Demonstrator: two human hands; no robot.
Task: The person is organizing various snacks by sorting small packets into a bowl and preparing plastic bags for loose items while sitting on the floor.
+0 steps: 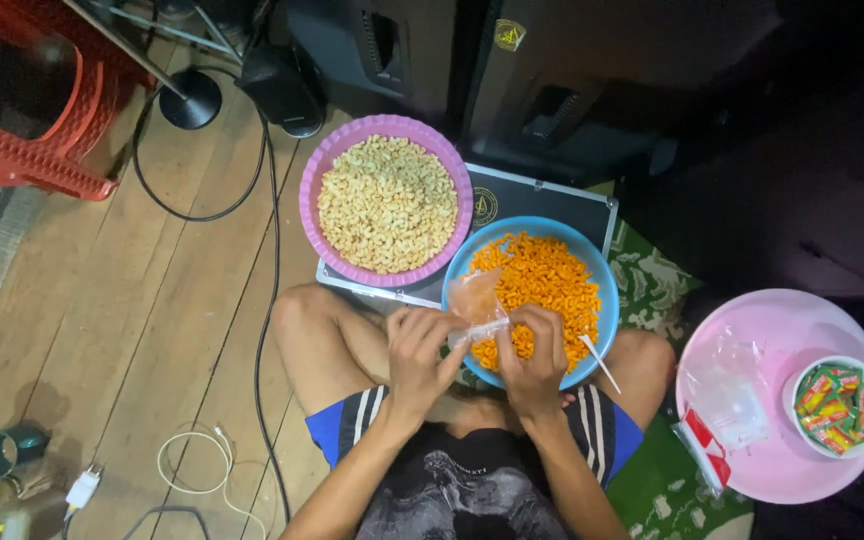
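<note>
I sit cross-legged on a wooden floor. My left hand (420,352) and my right hand (535,362) both pinch a small clear plastic bag (476,305) holding a few orange snack pieces, just above the near rim of a blue bowl (600,278). That bowl is full of orange snacks (544,282). A thin white stick (600,363) leans on its right rim. Behind it, a purple bowl (310,190) holds pale puffed snacks (388,204).
A pink round tray (792,470) at right carries clear bags (727,390) and a white bowl of small sachets (833,405). A red plastic stool (32,100) stands at top left. Cables (270,300), a charger (82,488) and a green cup (2,450) lie left.
</note>
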